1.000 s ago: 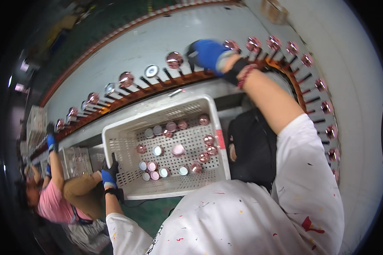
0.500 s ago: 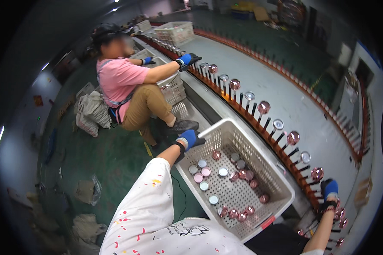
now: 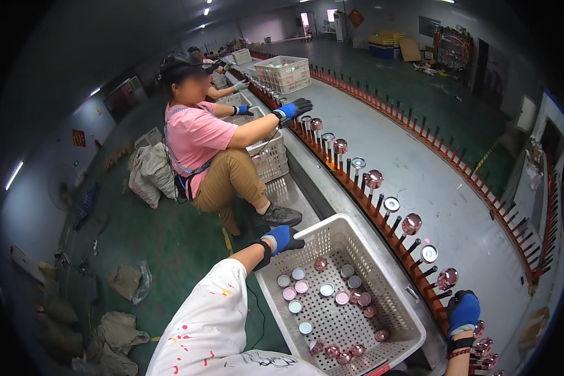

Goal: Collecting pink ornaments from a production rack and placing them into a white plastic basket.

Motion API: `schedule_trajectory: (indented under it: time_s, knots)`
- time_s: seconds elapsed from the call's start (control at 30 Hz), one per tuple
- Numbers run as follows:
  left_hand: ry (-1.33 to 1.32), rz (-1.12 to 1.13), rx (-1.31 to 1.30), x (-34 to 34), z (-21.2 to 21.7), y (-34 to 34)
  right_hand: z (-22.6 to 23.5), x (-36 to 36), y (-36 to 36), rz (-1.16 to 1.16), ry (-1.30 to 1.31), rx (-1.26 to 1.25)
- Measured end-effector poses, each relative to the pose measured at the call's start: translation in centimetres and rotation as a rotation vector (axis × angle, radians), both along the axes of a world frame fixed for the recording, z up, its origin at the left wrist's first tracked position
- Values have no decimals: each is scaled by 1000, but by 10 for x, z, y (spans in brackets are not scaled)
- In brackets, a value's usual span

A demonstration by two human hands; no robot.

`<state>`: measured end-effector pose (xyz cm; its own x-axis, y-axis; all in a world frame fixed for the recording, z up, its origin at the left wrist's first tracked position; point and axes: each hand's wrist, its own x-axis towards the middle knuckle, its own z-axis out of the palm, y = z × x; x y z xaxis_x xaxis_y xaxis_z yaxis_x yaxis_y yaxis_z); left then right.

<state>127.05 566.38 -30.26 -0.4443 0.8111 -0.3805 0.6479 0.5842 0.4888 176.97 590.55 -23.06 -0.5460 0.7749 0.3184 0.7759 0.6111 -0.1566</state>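
My left hand, in a blue and black glove, is closed over the left upper rim of a pale perforated plastic crate. Shiny pink round caps lie loose inside, some showing pale faces. Beyond the crate's right side, my gloved right hand is at the row of pegs, its fingers curled. Whatever they hold is hidden behind the hand. Close to it, a pink cap sits on a peg. Farther along the orange rail, pink caps alternate with silver-rimmed pale discs.
A co-worker in a pink shirt sits ahead on the left, one gloved hand stretched over the pegs. Another crate stands on the grey table. Sacks lie on the green floor, and a dark cord runs beside my crate.
The view has tilted up, so the crate and rail sit lower in the picture. My left hand keeps to the rim, and my right stays by the pegs. The co-worker's outstretched hand is more spread.
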Motion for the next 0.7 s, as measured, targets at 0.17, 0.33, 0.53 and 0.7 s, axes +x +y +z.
schedule_trajectory:
  time_s: [0.17,0.33,0.53,0.7]
  knots:
    - [152,-129,107,-50,-22,64,62,-98,-83,251,323,-301]
    - [45,65,-20,-47,-2,77,43,-106,-94,685,-9,-467]
    - [-196,31,398,-57,-1,75,31,-121,2,342,269,-276]
    - [53,164,33,-61,35,31,80,-91,42,143,274,-98]
